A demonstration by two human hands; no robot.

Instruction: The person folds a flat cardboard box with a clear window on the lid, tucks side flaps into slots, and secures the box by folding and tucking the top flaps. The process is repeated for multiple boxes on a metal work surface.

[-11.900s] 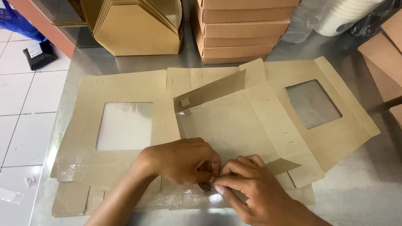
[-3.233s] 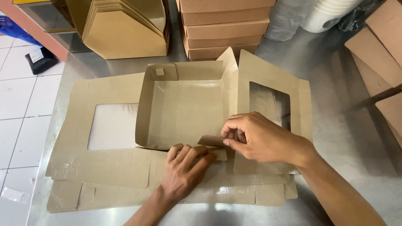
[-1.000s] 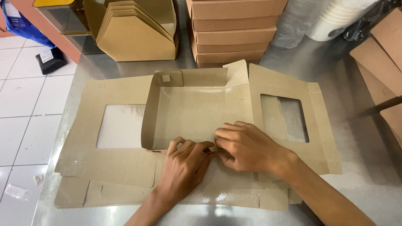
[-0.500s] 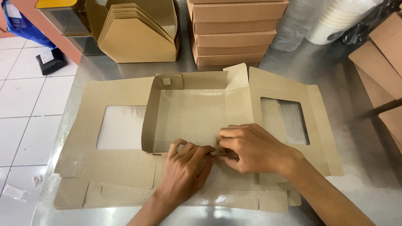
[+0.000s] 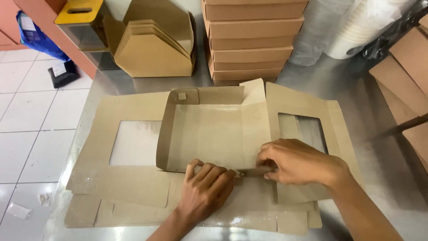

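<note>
The brown card box (image 5: 209, 134) I am working on sits half-formed on a stack of flat blanks, its left and rear walls standing, base facing up, its windowed lid panel (image 5: 303, 129) lying open to the right, near wall flap pinched at my fingertips.
</note>
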